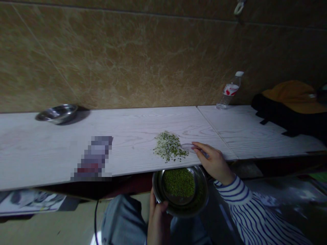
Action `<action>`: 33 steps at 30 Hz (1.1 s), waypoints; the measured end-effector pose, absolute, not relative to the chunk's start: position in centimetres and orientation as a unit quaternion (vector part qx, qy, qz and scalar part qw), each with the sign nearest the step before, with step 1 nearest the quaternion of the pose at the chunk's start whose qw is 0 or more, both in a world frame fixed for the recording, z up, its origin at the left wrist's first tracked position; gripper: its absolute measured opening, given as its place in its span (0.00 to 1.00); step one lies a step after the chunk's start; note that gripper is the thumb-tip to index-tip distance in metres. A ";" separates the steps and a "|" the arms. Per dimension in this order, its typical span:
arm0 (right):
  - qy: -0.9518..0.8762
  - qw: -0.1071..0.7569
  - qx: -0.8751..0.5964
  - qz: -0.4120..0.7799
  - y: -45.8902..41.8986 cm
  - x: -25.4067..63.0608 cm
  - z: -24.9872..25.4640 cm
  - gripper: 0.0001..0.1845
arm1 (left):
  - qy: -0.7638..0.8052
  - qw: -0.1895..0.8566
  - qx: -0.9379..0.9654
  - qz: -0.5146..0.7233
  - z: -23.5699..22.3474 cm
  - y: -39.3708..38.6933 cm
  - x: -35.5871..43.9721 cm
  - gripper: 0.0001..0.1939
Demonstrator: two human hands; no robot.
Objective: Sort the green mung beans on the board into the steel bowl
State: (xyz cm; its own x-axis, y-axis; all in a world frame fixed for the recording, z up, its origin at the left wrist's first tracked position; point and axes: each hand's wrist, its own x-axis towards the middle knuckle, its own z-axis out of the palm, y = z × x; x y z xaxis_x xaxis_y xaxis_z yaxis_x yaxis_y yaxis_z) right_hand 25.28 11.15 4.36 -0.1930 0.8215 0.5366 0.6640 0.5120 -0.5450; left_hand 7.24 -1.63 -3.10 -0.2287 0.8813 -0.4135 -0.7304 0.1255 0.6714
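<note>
My left hand (158,217) grips the rim of a steel bowl (203,200) from the near left. Green mung beans (180,183) cover the bottom of this bowl, held just below the table's front edge. Between the thumb and fingers of my right hand (213,161) is a clear plastic spoon (187,147), its details hard to make out. The spoon's tip meets the right side of a loose pile of white grains mixed with green beans (167,144) on the tabletop. Some beans lie scattered along the pile's near right edge.
A second steel bowl (57,115) stands at the back left of the white table (133,122). A blurred-out flat object (94,158) lies nearer the front. At the back right are a water bottle (230,91) and a brown cap (293,95) on dark cloth. A tiled wall rises behind.
</note>
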 end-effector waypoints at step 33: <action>-0.767 0.388 -0.507 0.066 7.6 26.2 4.4 0.14 | 0.401 0.657 0.059 0.635 -1.7 -2.2 7.2 0.37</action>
